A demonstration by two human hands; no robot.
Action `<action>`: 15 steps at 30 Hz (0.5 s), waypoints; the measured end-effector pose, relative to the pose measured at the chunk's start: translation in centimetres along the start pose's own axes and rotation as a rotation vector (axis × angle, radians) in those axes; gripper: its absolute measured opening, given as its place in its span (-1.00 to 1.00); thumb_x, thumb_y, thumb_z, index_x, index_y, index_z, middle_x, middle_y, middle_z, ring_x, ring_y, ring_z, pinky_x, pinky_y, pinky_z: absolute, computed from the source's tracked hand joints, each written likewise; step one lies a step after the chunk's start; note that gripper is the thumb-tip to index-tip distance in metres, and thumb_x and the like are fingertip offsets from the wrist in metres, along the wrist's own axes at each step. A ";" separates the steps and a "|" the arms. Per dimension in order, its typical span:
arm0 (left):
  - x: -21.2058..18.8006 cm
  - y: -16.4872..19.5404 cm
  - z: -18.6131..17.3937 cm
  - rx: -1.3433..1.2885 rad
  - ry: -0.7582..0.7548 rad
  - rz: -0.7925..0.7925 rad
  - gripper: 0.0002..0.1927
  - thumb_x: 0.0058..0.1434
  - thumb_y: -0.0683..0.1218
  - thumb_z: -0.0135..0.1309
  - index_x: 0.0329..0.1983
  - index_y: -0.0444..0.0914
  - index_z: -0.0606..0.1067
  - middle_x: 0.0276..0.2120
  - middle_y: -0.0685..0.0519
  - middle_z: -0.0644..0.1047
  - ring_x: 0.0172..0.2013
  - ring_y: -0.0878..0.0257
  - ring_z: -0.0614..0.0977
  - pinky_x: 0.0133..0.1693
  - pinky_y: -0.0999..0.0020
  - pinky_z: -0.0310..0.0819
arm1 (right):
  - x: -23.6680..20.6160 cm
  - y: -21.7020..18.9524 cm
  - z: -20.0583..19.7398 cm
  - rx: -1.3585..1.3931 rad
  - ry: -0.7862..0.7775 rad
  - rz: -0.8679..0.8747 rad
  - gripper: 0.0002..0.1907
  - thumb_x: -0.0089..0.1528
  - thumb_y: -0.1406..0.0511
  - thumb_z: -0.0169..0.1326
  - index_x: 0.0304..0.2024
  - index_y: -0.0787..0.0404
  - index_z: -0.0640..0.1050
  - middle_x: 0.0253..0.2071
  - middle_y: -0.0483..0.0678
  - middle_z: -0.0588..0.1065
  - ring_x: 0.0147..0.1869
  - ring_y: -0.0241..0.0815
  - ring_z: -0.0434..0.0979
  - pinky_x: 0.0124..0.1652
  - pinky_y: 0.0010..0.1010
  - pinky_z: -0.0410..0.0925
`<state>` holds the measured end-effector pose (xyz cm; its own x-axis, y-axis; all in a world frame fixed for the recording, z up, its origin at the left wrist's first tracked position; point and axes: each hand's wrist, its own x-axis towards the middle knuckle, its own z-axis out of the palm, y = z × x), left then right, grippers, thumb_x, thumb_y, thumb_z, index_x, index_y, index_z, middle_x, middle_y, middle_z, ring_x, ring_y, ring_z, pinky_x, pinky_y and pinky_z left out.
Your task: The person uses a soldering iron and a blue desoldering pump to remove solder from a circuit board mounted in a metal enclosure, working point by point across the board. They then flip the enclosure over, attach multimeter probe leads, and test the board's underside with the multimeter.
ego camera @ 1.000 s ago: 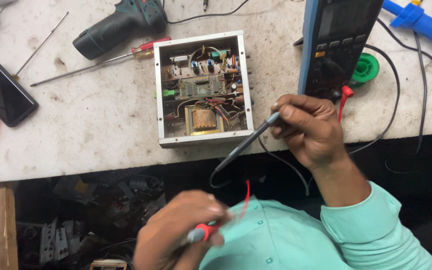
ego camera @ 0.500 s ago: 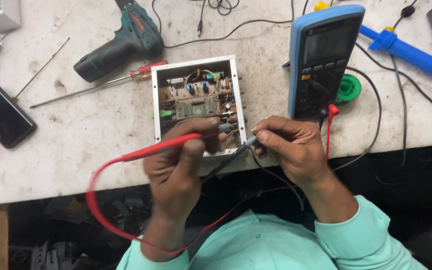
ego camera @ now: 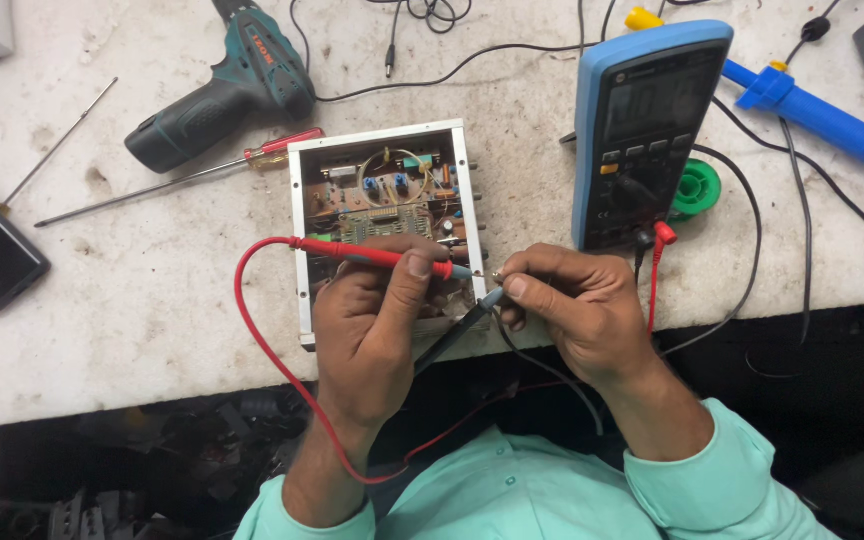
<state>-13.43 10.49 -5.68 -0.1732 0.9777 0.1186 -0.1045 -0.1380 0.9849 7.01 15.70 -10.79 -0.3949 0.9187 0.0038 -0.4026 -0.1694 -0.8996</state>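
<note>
So the red-handled meter probe (ego camera: pixel 382 257) is lying almost flat across the middle of the frame, long axis running left to right, metal tip aimed right toward the right wall of the open white metal box with the circuit board inside (ego camera: pixel 384 215). The left hand (ego camera: pixel 377 320) has it pinched, thumb on top and fingers curled under, closed tight around the shaft. Its red lead (ego camera: pixel 257 350) loops out to the left and drops down off the table edge toward the bottom of the frame.

The black meter probe (ego camera: pixel 457 335) sits on a diagonal, tail end lower left, tip up and to the right, right by the box's right wall. The right hand (ego camera: pixel 577 310) clamps it near the tip between thumb and fingertips. The two tips end up just beside each other at the box's right edge; can't tell if they actually touch.

Inside the box: a brownish board, a couple of blue parts, a ring of wire near the top. The hands cover the lower half.

Right of centre stands a blue-cased multimeter (ego camera: pixel 642 130) with leads plugged into its lower end. Upper left there's a dark green cordless drill (ego camera: pixel 222 90) and a long red-handled screwdriver (ego camera: pixel 177 178), all on a grubby white worktable (ego camera: pixel 112 330).
</note>
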 end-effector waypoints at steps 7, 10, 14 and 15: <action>0.1 0.1 0.3 0.059 0.014 0.005 -0.78 0.46 -0.11 0.01 -0.06 -0.38 0.56 -0.31 0.01 0.63 -0.31 0.38 0.63 -0.26 0.50 0.56 | 0.0 -0.1 0.0 0.000 0.003 0.013 -0.86 0.30 0.48 0.15 -0.11 0.45 0.62 -0.25 0.06 0.59 -0.26 -0.24 0.60 -0.26 -0.47 0.48; 0.1 0.2 0.4 0.073 0.016 -0.019 -0.79 0.45 -0.12 0.02 -0.08 -0.38 0.56 -0.33 0.01 0.64 -0.33 0.38 0.62 -0.28 0.51 0.55 | 0.0 -0.2 0.0 -0.006 -0.010 0.009 -0.86 0.31 0.48 0.14 -0.11 0.45 0.63 -0.26 0.06 0.60 -0.26 -0.24 0.60 -0.26 -0.47 0.48; 0.3 0.3 0.6 0.026 0.017 -0.069 -0.80 0.42 -0.13 0.02 -0.10 -0.37 0.56 -0.31 0.01 0.64 -0.33 0.38 0.64 -0.28 0.49 0.60 | 0.0 -0.3 -0.2 -0.004 -0.021 0.008 -0.87 0.30 0.48 0.14 -0.12 0.45 0.63 -0.26 0.05 0.60 -0.27 -0.25 0.60 -0.25 -0.47 0.49; 0.3 0.3 0.7 0.041 0.021 -0.066 -0.80 0.42 -0.13 0.02 -0.10 -0.37 0.56 -0.30 0.01 0.64 -0.34 0.38 0.63 -0.29 0.50 0.58 | 0.0 -0.3 -0.2 -0.009 -0.016 0.010 -0.87 0.30 0.48 0.14 -0.12 0.44 0.63 -0.26 0.05 0.60 -0.27 -0.26 0.60 -0.25 -0.48 0.49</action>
<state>-12.87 10.85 -5.22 -0.1878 0.9809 0.0515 -0.0764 -0.0668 0.9948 7.31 15.80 -10.66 -0.4123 0.9110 0.0017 -0.3914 -0.1755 -0.9033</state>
